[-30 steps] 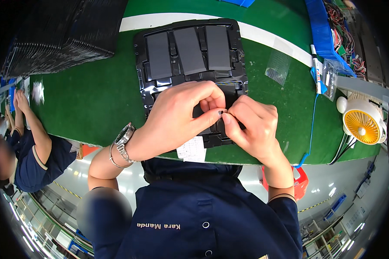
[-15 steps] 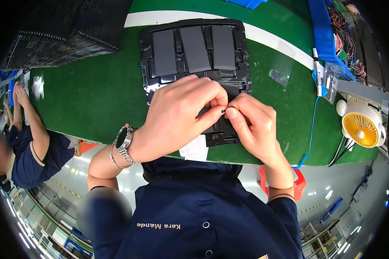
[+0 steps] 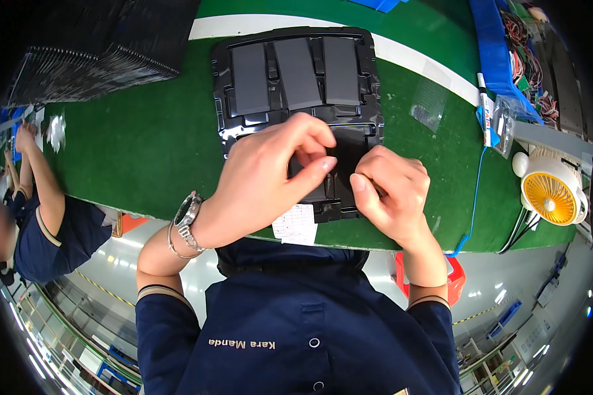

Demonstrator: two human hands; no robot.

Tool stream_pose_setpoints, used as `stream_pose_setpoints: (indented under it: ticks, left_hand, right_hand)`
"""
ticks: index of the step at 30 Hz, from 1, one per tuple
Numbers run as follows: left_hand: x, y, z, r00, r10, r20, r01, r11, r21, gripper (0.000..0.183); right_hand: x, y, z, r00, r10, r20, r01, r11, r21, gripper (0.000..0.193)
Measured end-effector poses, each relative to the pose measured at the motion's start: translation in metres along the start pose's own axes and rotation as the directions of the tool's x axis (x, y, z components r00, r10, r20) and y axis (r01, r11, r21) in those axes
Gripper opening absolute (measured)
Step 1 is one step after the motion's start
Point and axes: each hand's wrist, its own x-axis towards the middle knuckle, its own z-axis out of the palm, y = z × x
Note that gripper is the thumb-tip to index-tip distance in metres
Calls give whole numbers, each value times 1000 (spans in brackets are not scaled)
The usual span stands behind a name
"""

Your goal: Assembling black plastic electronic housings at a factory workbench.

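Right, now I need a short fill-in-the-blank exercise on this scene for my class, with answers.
The far row of the tray holds ____ flat grey pieces.
The wrist of the right hand is bare; the watch is on the ____ wrist.
The tabletop is mainly ____.
The fan stands at the tabletop's ____ side in the picture.

Missing words: three; left; green; right.

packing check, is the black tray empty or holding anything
Holding something: the tray has three grey pieces along its far side.
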Motion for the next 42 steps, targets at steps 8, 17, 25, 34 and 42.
stream_pose_setpoints:
  ticks: [8,17,25,34,42]
  left_hand:
    - [-58,-25,-22,995,86,58,-104,863,495,41]
    - [-59,-57,-22,904,417,92,-386,706,594,40]
    - [-54,-35,-24,946,-304,114,324,906,-273,80]
    - [-46,-20,-12,911,-256,324,411,621,-667,71]
    - [-32,-9,-15,878,-279,389,478,554,-682,29]
  right_hand:
    - [-7,6,19,911,371,182,-411,857,311,20]
    - [-6,6,34,896,366,253,-413,895,169,20]
    - [-5,3,28,888,375,268,-433,877,208,20]
    - [-4,-14,10,899,328,290,-417,845,336,14]
    - [-6,-17,6,889,371,268,-450,814,368,13]
